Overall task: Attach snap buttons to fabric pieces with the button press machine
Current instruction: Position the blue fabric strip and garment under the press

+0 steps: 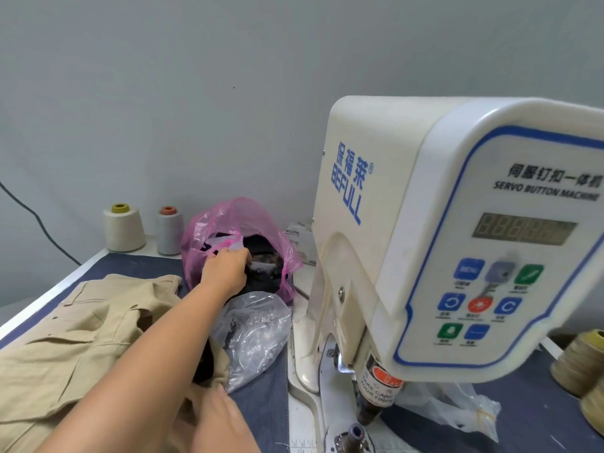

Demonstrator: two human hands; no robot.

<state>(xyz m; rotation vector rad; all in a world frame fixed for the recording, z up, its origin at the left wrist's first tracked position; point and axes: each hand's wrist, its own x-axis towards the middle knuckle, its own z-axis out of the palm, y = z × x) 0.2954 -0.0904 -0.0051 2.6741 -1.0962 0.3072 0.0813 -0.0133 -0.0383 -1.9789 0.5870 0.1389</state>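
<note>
Hands split the work: the left hand (225, 273) reaches far into the pink bag (235, 223), fingers curled on a grey fabric piece (261, 265), while the right hand (219, 420) rests loosely on khaki garment (81, 338), left of the button press machine (425, 240).

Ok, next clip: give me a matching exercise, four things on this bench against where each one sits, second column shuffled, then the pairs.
Things:
1. pink bag
2. beige garment
3. clear bag
4. white thread cone

Places:
A. far left corner, by the wall
B. spread over the near left of the table
C. behind the clear bag, with the left hand reaching in
D. just left of the button machine base, in front of the pink bag

Pairs: 1-C, 2-B, 3-D, 4-A
</note>
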